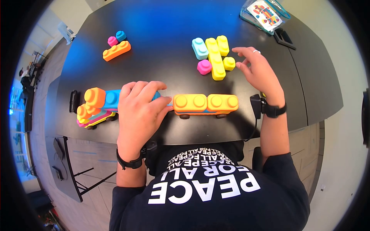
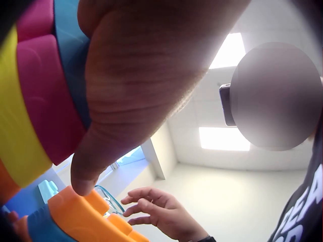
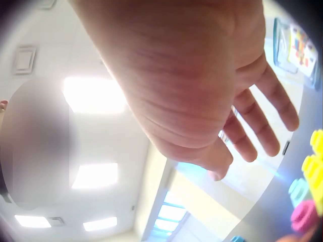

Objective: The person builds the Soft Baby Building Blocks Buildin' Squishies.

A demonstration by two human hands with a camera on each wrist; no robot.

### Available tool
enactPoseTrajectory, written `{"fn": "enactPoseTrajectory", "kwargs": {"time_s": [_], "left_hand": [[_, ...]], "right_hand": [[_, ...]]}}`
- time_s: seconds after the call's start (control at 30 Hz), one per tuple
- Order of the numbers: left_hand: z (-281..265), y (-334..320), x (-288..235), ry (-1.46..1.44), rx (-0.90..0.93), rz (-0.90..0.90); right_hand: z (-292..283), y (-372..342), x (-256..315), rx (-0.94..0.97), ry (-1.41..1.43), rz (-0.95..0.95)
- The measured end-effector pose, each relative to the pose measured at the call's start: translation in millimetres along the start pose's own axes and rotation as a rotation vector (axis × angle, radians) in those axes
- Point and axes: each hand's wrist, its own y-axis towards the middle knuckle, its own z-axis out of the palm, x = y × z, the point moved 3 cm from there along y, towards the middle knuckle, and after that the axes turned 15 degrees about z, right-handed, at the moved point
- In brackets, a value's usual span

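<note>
My left hand (image 1: 140, 106) grips a toy block car topped by a blue block (image 1: 112, 99), its fingers bent over the right end. In the left wrist view, magenta (image 2: 48, 96) and yellow layers (image 2: 25, 141) show beside the thumb; the palm hides much of the car. Orange blocks (image 1: 95, 98) sit at the car's left end. Right by the fingertips stands a wheeled wagon with two yellow-orange blocks (image 1: 190, 102) along its top. My right hand (image 1: 262, 75) is raised with fingers loosely spread, nothing in it, beside the long yellow block (image 1: 214, 57) and a small yellow block (image 1: 229, 63).
Light blue (image 1: 199, 48) and pink blocks (image 1: 204, 67) lie near the long yellow one. An orange block (image 1: 116, 51) with small pink and teal blocks is at the back left. A clear bag with a picture card (image 1: 265, 14) lies at the back right of the black table (image 1: 162, 42).
</note>
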Motion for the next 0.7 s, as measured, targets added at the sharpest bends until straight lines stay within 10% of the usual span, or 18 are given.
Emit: {"fn": "enactPoseTrajectory", "kwargs": {"time_s": [0.33,0.7], "left_hand": [[-0.6,-0.6,-0.7,-0.006,-0.02,-0.007],[0.2,0.5,-0.7,0.0,-0.012,-0.002]], "right_hand": [[67.1,64.3,-50.8,0.109,-0.047,0.045],[31.2,71.7,-54.2,-0.301,0.162,0.118]]}}
